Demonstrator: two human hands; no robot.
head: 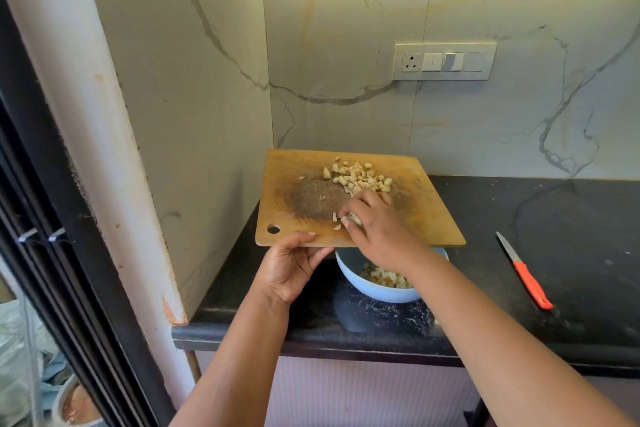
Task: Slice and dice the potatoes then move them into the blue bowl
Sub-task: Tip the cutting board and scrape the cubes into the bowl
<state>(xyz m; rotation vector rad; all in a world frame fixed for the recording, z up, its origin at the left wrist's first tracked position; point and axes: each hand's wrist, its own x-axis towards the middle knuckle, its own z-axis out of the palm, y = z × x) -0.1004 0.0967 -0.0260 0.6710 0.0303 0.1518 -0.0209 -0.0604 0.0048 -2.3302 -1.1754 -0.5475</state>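
Observation:
A wooden cutting board [408, 218] is held tilted above the blue bowl [374, 291], its near edge over the bowl's rim. My left hand [291, 263] grips the board's near edge, thumb on top. Diced potato pieces [360, 178] lie in a heap on the far part of the board. My right hand [377, 229] rests on the board with curled fingers around a few pieces, drawing them toward the near edge. More diced potato [388, 279] lies inside the bowl, partly hidden by my right forearm.
A knife with an orange handle [526, 274] lies on the black countertop [571, 236] to the right. Marble walls close the corner behind and to the left. A switch panel [445, 61] is on the back wall. The counter's front edge runs below the bowl.

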